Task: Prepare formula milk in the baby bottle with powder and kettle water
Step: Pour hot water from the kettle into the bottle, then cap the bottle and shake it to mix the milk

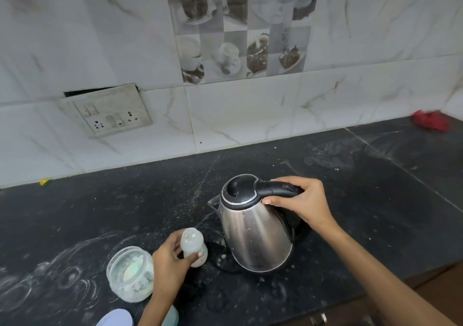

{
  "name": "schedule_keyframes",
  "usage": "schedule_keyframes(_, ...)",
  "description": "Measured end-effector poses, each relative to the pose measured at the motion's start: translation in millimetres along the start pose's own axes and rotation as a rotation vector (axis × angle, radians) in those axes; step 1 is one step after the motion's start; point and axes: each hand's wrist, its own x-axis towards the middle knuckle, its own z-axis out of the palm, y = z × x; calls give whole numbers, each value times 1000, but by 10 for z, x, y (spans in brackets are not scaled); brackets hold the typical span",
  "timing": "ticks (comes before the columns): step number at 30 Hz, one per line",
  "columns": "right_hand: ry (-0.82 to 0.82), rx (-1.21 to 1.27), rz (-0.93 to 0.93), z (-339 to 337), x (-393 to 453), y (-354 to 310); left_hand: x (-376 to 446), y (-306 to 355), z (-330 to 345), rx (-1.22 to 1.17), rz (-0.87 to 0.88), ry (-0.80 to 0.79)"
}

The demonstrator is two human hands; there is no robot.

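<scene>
A steel kettle (pixel 255 235) with a black lid and handle stands on the dark counter (pixel 125 205), its spout pointing left. My right hand (pixel 300 202) grips the black handle from above. Left of the kettle, a small translucent baby bottle (pixel 193 244) with its teat on is held upright by my left hand (pixel 170 260), fingers and thumb wrapped round it. An open glass jar (pixel 130 273) with white powder inside sits just left of that hand.
The tiled wall behind carries a loose socket panel (pixel 107 111). A red cloth (pixel 429 120) lies at the far right back. A pale lid (pixel 116 318) and a teal object (pixel 172 317) show at the bottom edge. The counter's front edge runs at lower right.
</scene>
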Motion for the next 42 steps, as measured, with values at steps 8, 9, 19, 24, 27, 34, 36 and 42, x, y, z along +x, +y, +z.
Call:
schedule_keyframes(8,234,112,11,119,-391,342,-67,99,-18,23,42,16)
schedule_keyframes(9,242,114,12,129,-414,345,-86,114,-26,20,44,23)
schedule_keyframes(19,301,-257,-131,147,-594,263,-346,216,-144,5,51,76)
schedule_keyframes(24,424,-278,-415,317,-876,77,-579,215,-185,7,13,50)
schedule_keyframes(27,310,-253,-476,546,-1084,62,-699,175,-180,9,-19,18)
schedule_keyframes(34,93,-266,-355,1137,-1485,373,-881,25,-167,26,-12,-6)
schedule_keyframes(36,98,-270,-312,1223,-1570,424,-900,-5,-176,32,12,-23)
schedule_keyframes(42,103,-302,-199,1392,-1778,511,-886,-94,-264,93,51,-74)
